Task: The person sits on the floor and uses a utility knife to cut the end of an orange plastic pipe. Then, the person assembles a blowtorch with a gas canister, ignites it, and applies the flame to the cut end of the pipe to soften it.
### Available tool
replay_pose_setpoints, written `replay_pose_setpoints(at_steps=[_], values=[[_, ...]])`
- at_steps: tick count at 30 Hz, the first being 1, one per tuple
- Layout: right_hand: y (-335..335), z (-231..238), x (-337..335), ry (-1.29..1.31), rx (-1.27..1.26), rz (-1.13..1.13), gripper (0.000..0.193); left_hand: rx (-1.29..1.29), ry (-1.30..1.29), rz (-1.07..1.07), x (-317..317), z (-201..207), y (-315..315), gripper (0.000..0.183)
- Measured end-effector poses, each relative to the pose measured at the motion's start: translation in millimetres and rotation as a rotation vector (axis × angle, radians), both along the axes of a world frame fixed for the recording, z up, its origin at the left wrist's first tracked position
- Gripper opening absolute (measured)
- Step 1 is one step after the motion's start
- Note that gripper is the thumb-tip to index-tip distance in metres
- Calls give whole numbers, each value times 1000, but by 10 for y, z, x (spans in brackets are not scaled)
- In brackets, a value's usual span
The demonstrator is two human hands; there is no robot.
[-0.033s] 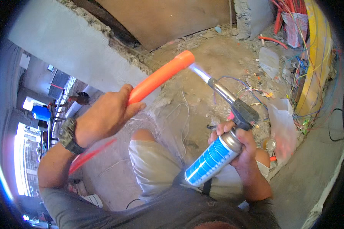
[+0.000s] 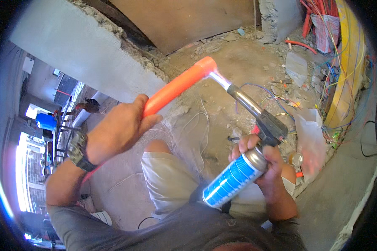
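Note:
My left hand (image 2: 117, 129) is closed around an orange plastic pipe (image 2: 174, 92), which slants up to the right and has a wider far end. In my right hand (image 2: 269, 165) is a gas torch, gripped around the neck of its blue and silver can (image 2: 234, 180). From the metal torch nozzle (image 2: 248, 101) a whitish-blue flame (image 2: 220, 80) reaches the underside of the pipe's wide end. A red length (image 2: 89, 175) shows behind my left wrist; I cannot tell whether it belongs to the same pipe.
A grey wall with a broken edge (image 2: 92, 50) runs along the left. Loose wires (image 2: 276, 98), a plastic bag (image 2: 310, 129) and rubble lie to the right. Beyond them are a yellow board (image 2: 343, 79) and a sack (image 2: 325, 33) with orange pipes.
Both hands have shifted slightly right. The flame now meets the pipe's wide end from below. Less of the red length behind my left wrist shows.

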State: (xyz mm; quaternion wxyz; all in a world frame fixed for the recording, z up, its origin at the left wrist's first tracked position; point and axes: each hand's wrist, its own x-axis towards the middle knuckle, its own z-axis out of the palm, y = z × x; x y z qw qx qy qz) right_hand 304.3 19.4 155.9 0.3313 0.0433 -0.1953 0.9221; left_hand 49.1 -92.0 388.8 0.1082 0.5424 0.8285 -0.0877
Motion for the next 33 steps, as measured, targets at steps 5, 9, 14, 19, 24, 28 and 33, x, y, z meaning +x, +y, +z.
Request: replay_pose_setpoints(at_steps=[5,9,14,19,24,28,33], values=[[124,-43,72,-345,29,77,35,151,171,166,117,-500,-333,43],[42,34,-46,-234,-112,26,34,301,170,192,7,-964,-531,43],[95,41,108,-314,47,59,39,463,-32,312,138,-1442,-606,43],[-35,72,97,-304,14,96,38,628,-153,257,118,-1911,-661,43],[30,140,176,-325,-7,186,38,473,-785,353,-61,-1982,-662,39],[-16,96,152,-400,116,96,45,297,-1431,352,-299,-1990,-630,37],[-114,167,282,-224,7,91,39,148,-1306,384,-255,-2205,-580,32]])
